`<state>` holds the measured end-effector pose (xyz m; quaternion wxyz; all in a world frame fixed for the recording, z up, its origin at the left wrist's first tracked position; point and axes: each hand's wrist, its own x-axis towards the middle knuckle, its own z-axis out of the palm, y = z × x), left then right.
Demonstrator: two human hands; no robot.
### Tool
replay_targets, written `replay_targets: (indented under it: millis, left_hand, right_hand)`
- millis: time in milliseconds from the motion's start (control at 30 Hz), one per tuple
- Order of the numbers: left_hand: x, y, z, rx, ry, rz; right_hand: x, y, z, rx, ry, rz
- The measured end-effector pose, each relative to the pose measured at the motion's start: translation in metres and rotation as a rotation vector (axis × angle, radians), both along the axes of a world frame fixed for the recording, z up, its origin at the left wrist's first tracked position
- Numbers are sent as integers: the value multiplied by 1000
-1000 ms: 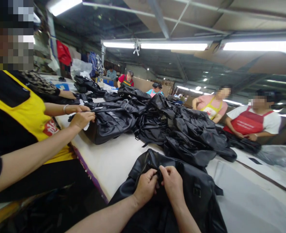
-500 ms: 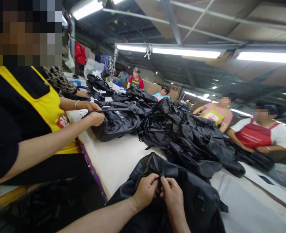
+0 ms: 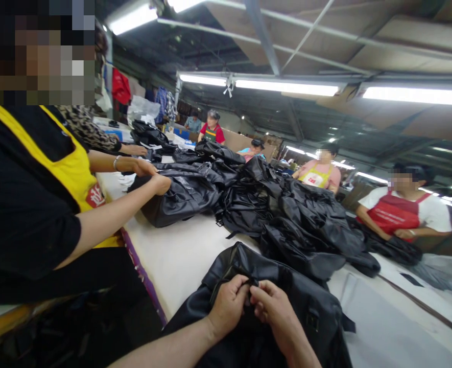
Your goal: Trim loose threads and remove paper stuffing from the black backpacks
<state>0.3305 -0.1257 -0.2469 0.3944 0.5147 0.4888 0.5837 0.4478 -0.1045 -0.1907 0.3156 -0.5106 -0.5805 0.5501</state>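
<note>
A black leather-look bag (image 3: 287, 286) lies on the white table close in front of me, with a small metal buckle fitting on its right side. My left hand (image 3: 229, 301) is closed on the bag, thumb and fingers pinching its dark material near the upper middle. Right beside it, my right hand (image 3: 269, 304) pinches at the same spot, thumb against the curled fingers. The fingertips of both hands almost meet, and the small part between them is too dark to make out.
A long pile of black bags (image 3: 302, 209) runs across the white table (image 3: 187, 250). At left, a co-worker in a yellow apron (image 3: 72, 168) handles another bag. Other workers stand on the far side, one in a red apron (image 3: 398, 212). Clear plastic (image 3: 444, 273) lies at right.
My right hand has turned slightly, its forearm swinging right, while its fingertips stay by my left hand. The view has shifted a little. The yellow-aproned co-worker's arm has moved up.
</note>
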Motion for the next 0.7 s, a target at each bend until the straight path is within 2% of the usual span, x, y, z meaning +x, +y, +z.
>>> replay_targets:
  millis: [100,233,300,400,467,600,700]
  left_hand:
    - [-1,-1,-2,28,61,14]
    - [-2,-1,-6,46,82,-7]
    - [-2,-1,-7,50,80,-17]
    - [-2,0,-4,56,83,-24]
    - [-2,1,0,49,77,-19]
    - [-2,-1,7,8,34,-16]
    - [0,-4,9,-19,13,-34]
  right_hand:
    - [3,-7,-1,6,74,-61]
    - [-3,-8,-11,124,-9,-114]
    - [-7,-5,-15,211,-63,-151]
    - [-13,0,-18,384,-162,-281]
    - [-14,2,-19,426,-171,-343]
    - [-13,0,-21,376,-53,-268]
    - [-14,0,-27,491,-137,-262]
